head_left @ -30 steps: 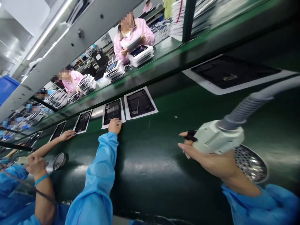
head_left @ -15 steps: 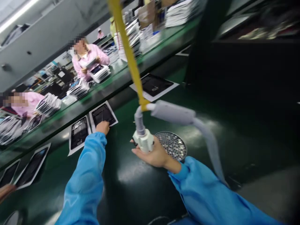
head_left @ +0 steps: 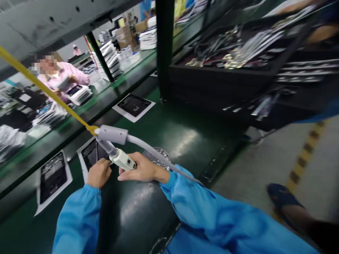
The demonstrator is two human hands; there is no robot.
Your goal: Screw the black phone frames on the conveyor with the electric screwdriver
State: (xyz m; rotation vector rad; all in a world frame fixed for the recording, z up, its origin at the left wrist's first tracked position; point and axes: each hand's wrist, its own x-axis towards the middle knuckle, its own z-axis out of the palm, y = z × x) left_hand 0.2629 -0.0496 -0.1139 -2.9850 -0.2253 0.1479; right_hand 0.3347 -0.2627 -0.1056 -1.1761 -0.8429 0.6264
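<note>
My right hand (head_left: 141,168) grips a white corded hand tool (head_left: 122,159), fingers and thumb around its body. The tool tilts left, and its cord end hangs by a yellow strap (head_left: 60,102). My left hand (head_left: 99,173) is closed at the near edge of a dark tablet-like device (head_left: 92,150) on a white sheet, close to the tool. A thin light strip or tool lies over that device; whatever my left fingertips pinch is hidden. Behind my right wrist sits a round dish (head_left: 160,155) with a dotted, shiny surface.
Another opened device (head_left: 53,174) lies left, a third (head_left: 135,106) farther back on the green bench. A black bin (head_left: 217,81) of metal strips stands right, beside a dark post (head_left: 165,49). Across the bench a person (head_left: 66,77) in pink handles devices. A foot (head_left: 283,201) shows on the floor.
The view has swung right, so the bench shifts left and the bin and floor appear. The tool has tilted from upright towards the left, and my hands are closer together.
</note>
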